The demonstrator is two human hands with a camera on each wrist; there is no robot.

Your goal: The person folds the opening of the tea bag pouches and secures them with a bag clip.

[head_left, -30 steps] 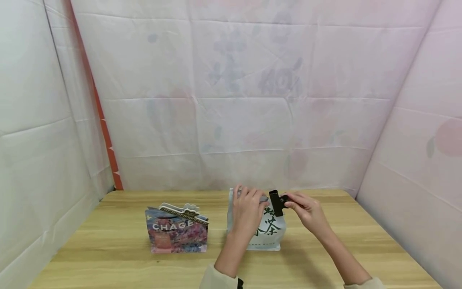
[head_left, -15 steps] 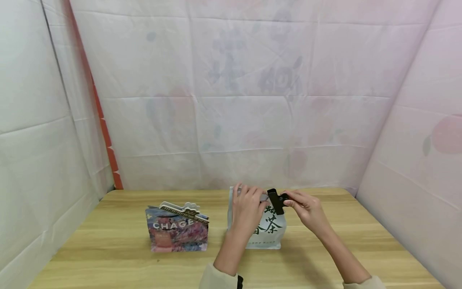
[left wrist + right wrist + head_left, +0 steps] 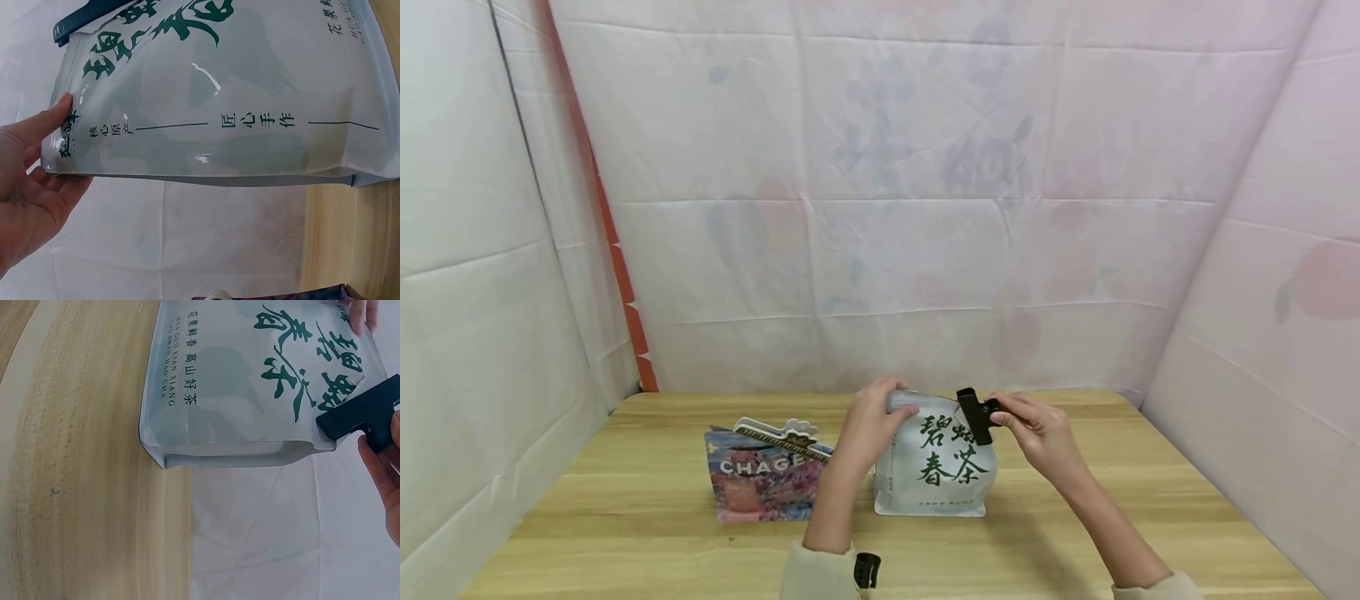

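A white stand-up tea pouch with green lettering stood on the wooden counter; the left hand gripped its top corner while the right hand pinched a black plastic clip on its top edge.

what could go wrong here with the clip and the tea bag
1. The black plastic clip sits only at the top right corner of the white stand-up tea pouch with green characters, so the rest of the top may stay unsealed.
2. The left hand holds just the top left corner; a push from the right hand could tip the pouch on the wooden table.
3. The colourful printed pouch stands close by and could get knocked.
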